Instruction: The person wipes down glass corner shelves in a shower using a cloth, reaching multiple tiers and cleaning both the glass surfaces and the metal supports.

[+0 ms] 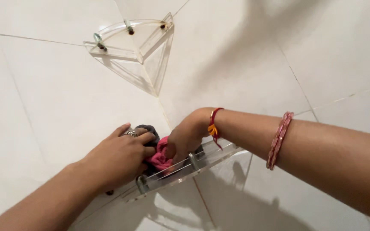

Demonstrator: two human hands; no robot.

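White tiled walls (56, 98) meet in a corner. Left hand (118, 160), ring on one finger, curls loosely over a dark grey cloth (148, 129); grip can't be confirmed. Pink cloth (159, 156) lies bunched between both hands on the lower clear corner shelf (180, 173). Right hand (185, 137), fingers bent down, presses on the pink cloth; red thread and pink bangle on that arm. Second clear shelf (129, 40) above, well apart.

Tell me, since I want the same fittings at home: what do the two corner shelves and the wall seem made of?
Both the upper corner shelf and the lower corner shelf look like clear glass or acrylic: the wall shows through them. Their rail posts look like shiny metal. The wall seems glossy white ceramic tile, with thin grout lines and soft reflections. The hands press pink and grey cloths that look like soft fabric.
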